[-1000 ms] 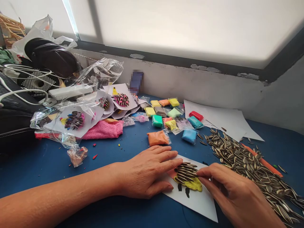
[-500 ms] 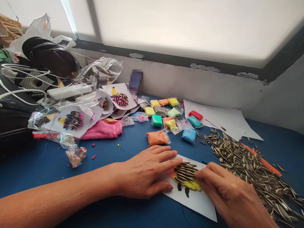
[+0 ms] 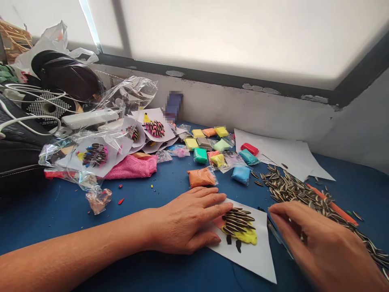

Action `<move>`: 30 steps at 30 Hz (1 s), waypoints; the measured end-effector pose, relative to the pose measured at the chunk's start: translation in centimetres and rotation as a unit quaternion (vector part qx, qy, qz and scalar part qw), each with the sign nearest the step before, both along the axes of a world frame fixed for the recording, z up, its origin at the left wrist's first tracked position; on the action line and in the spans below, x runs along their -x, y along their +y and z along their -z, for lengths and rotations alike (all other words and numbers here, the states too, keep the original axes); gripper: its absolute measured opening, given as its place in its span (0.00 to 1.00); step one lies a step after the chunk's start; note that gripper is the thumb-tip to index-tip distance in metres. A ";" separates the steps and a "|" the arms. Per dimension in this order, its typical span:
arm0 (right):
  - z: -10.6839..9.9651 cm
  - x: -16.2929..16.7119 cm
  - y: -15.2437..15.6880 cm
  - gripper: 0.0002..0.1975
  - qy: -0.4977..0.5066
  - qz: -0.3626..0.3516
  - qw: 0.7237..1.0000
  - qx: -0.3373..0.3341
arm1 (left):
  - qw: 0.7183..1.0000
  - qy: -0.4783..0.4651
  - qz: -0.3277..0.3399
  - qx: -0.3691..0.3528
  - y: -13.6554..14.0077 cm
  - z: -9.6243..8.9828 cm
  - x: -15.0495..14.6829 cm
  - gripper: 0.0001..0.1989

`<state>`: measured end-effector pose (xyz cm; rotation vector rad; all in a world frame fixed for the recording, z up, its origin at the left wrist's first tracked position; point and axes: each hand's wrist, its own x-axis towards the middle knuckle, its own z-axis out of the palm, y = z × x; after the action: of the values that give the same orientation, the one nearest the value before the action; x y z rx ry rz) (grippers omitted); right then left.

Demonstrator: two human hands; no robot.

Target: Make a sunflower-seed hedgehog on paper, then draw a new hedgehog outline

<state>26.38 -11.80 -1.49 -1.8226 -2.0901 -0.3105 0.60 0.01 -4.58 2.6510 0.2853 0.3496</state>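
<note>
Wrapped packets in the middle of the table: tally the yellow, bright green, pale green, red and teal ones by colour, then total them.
Yellow packets, pale ones included: 4
Bright green packet: 1
Pale green packet: 1
Red packet: 1
Teal packet: 1
Total: 8

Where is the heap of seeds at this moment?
In the head view, the heap lies at right on the table, beyond the right hand, against the orange strip and in front of the white sheets.
</note>
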 end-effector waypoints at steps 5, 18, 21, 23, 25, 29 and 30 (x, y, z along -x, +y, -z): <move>0.1 -2.2 0.3 0.19 -0.056 0.088 0.995 -0.009 | 1.000 0.011 -0.009 0.021 -0.1 -0.1 0.1 0.32; 0.9 -4.2 1.1 0.19 -0.049 0.109 0.986 0.120 | 0.999 0.028 -0.011 0.014 -0.2 0.0 -0.2 0.34; 1.5 -3.7 1.3 0.18 -0.052 0.116 0.985 0.115 | 0.999 0.033 -0.005 0.013 -0.1 -0.1 -0.1 0.33; 1.5 -3.6 1.3 0.16 -0.053 0.118 0.986 0.107 | 0.999 0.032 -0.005 0.012 -0.1 -0.2 -0.1 0.33; 1.1 -3.4 1.2 0.16 -0.050 0.118 0.987 0.097 | 0.999 0.031 -0.006 0.011 -0.1 -0.1 -0.2 0.33; -0.2 -2.6 0.6 0.17 -0.004 0.078 0.996 0.045 | 0.999 0.034 -0.003 0.009 -0.1 0.0 -0.2 0.33; -0.5 -2.2 0.4 0.16 0.012 0.061 0.998 0.028 | 0.999 0.035 -0.001 0.010 -0.1 0.0 -0.2 0.33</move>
<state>28.60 -11.36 -0.96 -1.9816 -1.9951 -0.2616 0.76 -0.04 -4.53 2.6481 0.3131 0.2527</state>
